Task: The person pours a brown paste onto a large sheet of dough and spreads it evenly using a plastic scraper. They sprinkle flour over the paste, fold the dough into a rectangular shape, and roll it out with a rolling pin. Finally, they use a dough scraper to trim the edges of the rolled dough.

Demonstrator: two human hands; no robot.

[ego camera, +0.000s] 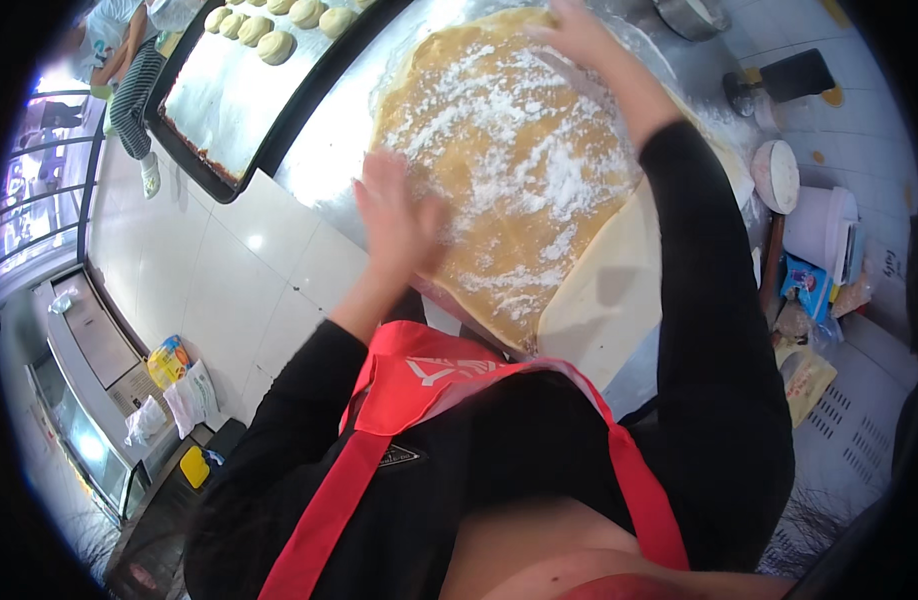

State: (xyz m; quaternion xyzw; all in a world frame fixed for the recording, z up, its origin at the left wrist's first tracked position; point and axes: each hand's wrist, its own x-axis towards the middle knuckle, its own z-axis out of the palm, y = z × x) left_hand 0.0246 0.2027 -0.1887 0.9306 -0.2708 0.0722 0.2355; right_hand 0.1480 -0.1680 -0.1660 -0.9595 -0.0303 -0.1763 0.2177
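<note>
A large sheet of yellowish-brown dough (489, 172), dusted with patches of white flour, lies on a metal worktop. Paler dough (609, 277) shows beneath its right side. My left hand (399, 214), slightly blurred, is over or on the sheet's left edge with fingers apart and holds nothing visible. At the far edge of the sheet is my right hand (575, 30), blurred and cut by the top of the picture; its fingers look spread, and nothing shows in them. Whether either palm presses on the dough is hard to tell.
A dark-rimmed tray (260, 150) with several dough balls (275, 47) stands at the upper left. Along the right wall are a metal bowl (688, 16), a bowl of white powder (783, 176), a white tub (823, 225) and packets. Another person (125, 67) sits beyond the tray.
</note>
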